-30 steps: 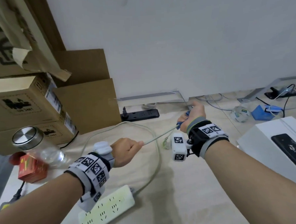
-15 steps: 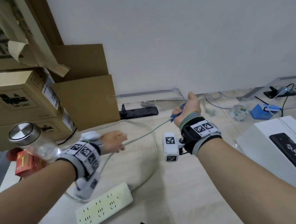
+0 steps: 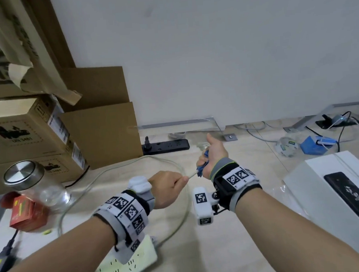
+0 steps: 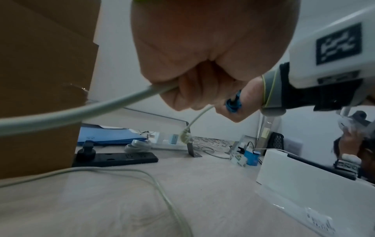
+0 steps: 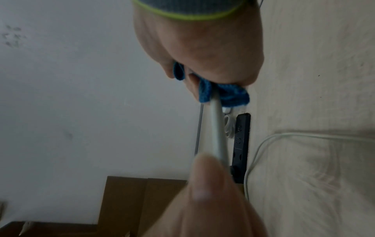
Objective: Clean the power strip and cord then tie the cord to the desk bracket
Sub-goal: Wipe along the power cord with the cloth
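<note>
The white power strip (image 3: 127, 267) lies on the floor near me, partly under my left wrist. Its pale cord (image 3: 183, 200) loops away and rises to my hands. My left hand (image 3: 176, 180) grips the cord in a fist. Just beyond it, my right hand (image 3: 205, 161) holds a blue cloth (image 3: 201, 170) wrapped round the cord, thumb up. In the left wrist view the cord (image 4: 101, 109) runs through my fist and its plug (image 4: 185, 137) hangs free past the cloth (image 4: 233, 104). The right wrist view shows the cloth (image 5: 223, 94) bunched on the cord (image 5: 218, 136). A metal desk bracket (image 3: 229, 136) sits by the wall.
A black power strip (image 3: 166, 146) lies along the wall. Cardboard boxes (image 3: 28, 133) stack at the left, with a steel-lidded glass jar (image 3: 31, 185) and a red box (image 3: 24, 212) before them. A white box (image 3: 333, 190) stands at the right, with blue packaging (image 3: 312, 145) and cables beyond.
My right hand with the cloth has slid back along the cord toward my left hand. The stretch of cord between them has shrunk to a short piece. My left hand moved right.
</note>
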A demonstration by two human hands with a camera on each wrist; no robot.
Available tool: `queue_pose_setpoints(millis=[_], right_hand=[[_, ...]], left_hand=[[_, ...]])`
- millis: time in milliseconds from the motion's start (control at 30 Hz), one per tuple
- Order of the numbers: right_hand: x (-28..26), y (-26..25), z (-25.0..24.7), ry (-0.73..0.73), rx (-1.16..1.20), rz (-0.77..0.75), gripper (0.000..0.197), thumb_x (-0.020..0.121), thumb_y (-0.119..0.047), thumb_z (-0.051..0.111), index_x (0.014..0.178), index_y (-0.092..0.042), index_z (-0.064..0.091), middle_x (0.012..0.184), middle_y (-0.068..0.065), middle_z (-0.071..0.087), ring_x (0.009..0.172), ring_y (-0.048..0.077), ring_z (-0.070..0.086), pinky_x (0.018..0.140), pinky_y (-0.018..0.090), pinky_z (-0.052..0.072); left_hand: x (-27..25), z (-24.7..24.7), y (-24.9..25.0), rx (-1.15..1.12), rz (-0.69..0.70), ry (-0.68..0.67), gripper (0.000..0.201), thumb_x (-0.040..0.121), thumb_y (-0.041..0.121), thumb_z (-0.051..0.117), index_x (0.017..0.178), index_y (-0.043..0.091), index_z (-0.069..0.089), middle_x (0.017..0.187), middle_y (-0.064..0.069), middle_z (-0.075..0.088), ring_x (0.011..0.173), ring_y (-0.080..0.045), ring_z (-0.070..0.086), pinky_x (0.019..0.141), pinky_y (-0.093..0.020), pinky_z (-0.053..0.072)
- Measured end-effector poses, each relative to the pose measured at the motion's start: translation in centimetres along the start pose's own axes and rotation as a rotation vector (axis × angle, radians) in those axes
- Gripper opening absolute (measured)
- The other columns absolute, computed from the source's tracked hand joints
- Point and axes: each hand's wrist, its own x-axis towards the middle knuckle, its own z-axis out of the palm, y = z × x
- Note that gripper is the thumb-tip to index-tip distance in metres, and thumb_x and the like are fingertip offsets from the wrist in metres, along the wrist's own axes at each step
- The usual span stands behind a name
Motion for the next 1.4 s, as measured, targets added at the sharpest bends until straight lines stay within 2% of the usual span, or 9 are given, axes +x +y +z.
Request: queue_pose_setpoints(millis=[300, 433, 567, 667, 767, 1000, 1167, 1300, 1400], right_hand=[[1.6, -3.4, -3.1, 0.151, -0.005, -0.090, 0.040, 0.082, -0.040, 0.072, 0.070, -0.015, 0.043, 0.054, -0.003, 0.027, 0.033, 0.012, 0.020, 0.036, 0.020, 0.022], [0.2, -1.0, -1.2, 0.028, -0.126, -0.096, 0.044, 0.081, -0.047, 0.071, 0.069, -0.014, 0.044, 0.051, 0.000, 0.031, 0.037, 0.015, 0.028, 0.042, 0.024, 0.029], [-1.0, 1.4, -0.4, -0.248, -0.193, 0.010, 0.051, 0.085, -0.054, 0.063, 0.066, -0.007, 0.051, 0.047, 0.006, 0.046, 0.040, 0.023, 0.048, 0.051, 0.030, 0.044], [-1.8, 2.9, -0.1, -0.434, -0.121, 0.073, 0.036, 0.095, -0.039, 0.054, 0.084, -0.005, 0.062, 0.076, 0.015, 0.064, 0.068, 0.029, 0.063, 0.065, 0.039, 0.054], [-2.4, 3.4, -0.4, -0.555, -0.117, 0.120, 0.030, 0.100, -0.030, 0.046, 0.100, -0.005, 0.063, 0.101, 0.020, 0.065, 0.092, 0.036, 0.062, 0.087, 0.048, 0.050], [-2.2, 2.2, -2.7, -0.390, -0.208, 0.084, 0.041, 0.102, -0.029, 0.043, 0.129, 0.000, 0.053, 0.133, 0.022, 0.053, 0.119, 0.042, 0.055, 0.091, 0.049, 0.049], [-2.5, 0.5, -3.5, -0.330, -0.222, 0.015, 0.052, 0.103, -0.035, 0.032, 0.096, 0.004, 0.065, 0.082, 0.020, 0.067, 0.074, 0.035, 0.061, 0.072, 0.038, 0.049], [-1.3, -0.4, -3.1, -0.058, -0.183, -0.155, 0.044, 0.094, -0.037, 0.049, 0.109, 0.003, 0.058, 0.108, 0.027, 0.065, 0.088, 0.040, 0.066, 0.083, 0.049, 0.053], [-2.1, -1.1, -2.2, -0.012, -0.217, -0.419, 0.036, 0.095, -0.046, 0.048, 0.104, -0.013, 0.056, 0.097, 0.011, 0.065, 0.085, 0.025, 0.065, 0.080, 0.037, 0.051]], left_hand=[[-4.6, 1.6, -6.6, 0.308, 0.097, -0.304, 0.054, 0.093, 0.061, 0.013, 0.063, 0.022, 0.034, 0.060, 0.003, 0.042, 0.056, -0.014, 0.038, 0.063, -0.032, 0.038], [-3.0, 1.8, -5.6, 0.409, -0.067, -0.531, 0.041, 0.096, 0.055, 0.033, 0.113, 0.026, 0.056, 0.106, 0.002, 0.065, 0.084, -0.018, 0.054, 0.080, -0.032, 0.043], [-0.8, 1.6, -3.8, -0.175, -0.158, -0.202, 0.040, 0.094, 0.052, 0.042, 0.130, 0.033, 0.044, 0.107, 0.005, 0.068, 0.095, -0.016, 0.064, 0.081, -0.030, 0.049], [0.9, 1.5, -0.4, -0.813, -0.306, 0.032, 0.039, 0.098, 0.044, 0.039, 0.129, 0.022, 0.043, 0.108, -0.008, 0.068, 0.087, -0.025, 0.067, 0.078, -0.034, 0.053], [0.9, 1.8, 1.0, -1.266, -0.491, 0.034, 0.045, 0.095, 0.058, 0.031, 0.125, 0.026, 0.041, 0.108, -0.017, 0.065, 0.066, -0.032, 0.065, 0.064, -0.040, 0.059], [0.6, 1.8, -1.2, -1.192, -0.591, 0.257, 0.039, 0.102, 0.044, 0.023, 0.118, 0.016, 0.045, 0.082, -0.013, 0.065, 0.037, -0.015, 0.031, 0.041, -0.022, 0.025], [0.3, 0.9, -1.2, -1.189, -0.457, 0.299, 0.032, 0.104, 0.021, 0.030, 0.104, 0.013, 0.061, 0.072, -0.005, 0.058, 0.045, -0.013, 0.041, 0.044, -0.024, 0.033], [0.1, 0.8, -0.3, -1.105, -0.374, 0.219, 0.032, 0.103, 0.024, 0.033, 0.095, 0.015, 0.062, 0.060, 0.002, 0.046, 0.041, -0.008, 0.031, 0.043, -0.022, 0.025], [-0.1, 1.6, 0.7, -0.915, -0.312, 0.281, 0.032, 0.102, 0.026, 0.036, 0.094, 0.020, 0.066, 0.055, 0.006, 0.042, 0.042, -0.004, 0.035, 0.046, -0.022, 0.028]])
